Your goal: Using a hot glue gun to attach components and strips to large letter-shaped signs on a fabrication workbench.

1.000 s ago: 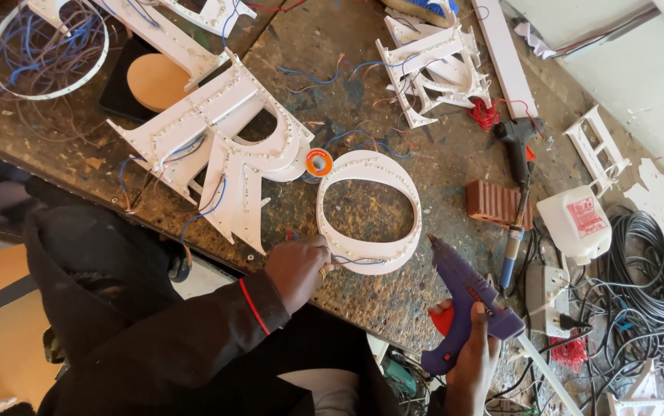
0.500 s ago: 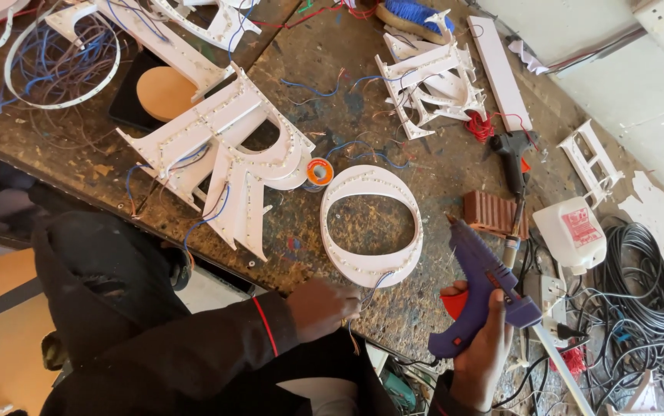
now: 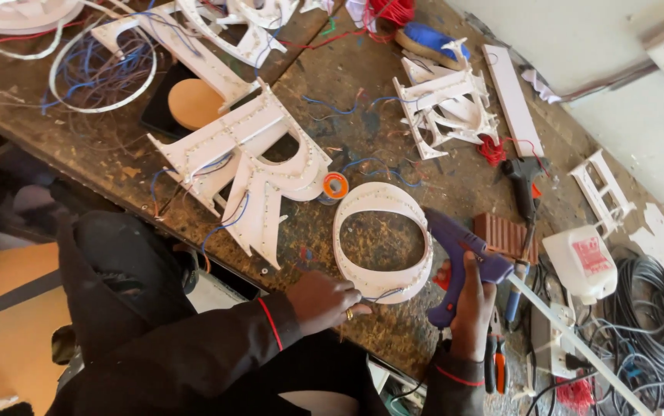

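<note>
A white ring-shaped sign letter [image 3: 380, 240] with small lights along its inner wall lies on the worn workbench [image 3: 363, 108]. My left hand [image 3: 324, 300] rests at the ring's near edge, fingers pinching the thin wires there. My right hand [image 3: 472, 308] grips a purple glue gun [image 3: 461, 258] by its handle, its nozzle pointing at the ring's right side. A white R-shaped letter [image 3: 247, 169] with blue wires lies to the left of the ring.
An orange tape roll [image 3: 336, 186] sits between the two letters. More white letter shells [image 3: 447, 104] lie at the back. A brown block [image 3: 503, 235], a black tool [image 3: 523, 185], a white plastic container [image 3: 582, 262] and coiled black cables [image 3: 655, 323] crowd the right side.
My right hand has brought the glue gun up and left toward the ring. My left hand has slid from the ring's left side down to its near edge.
</note>
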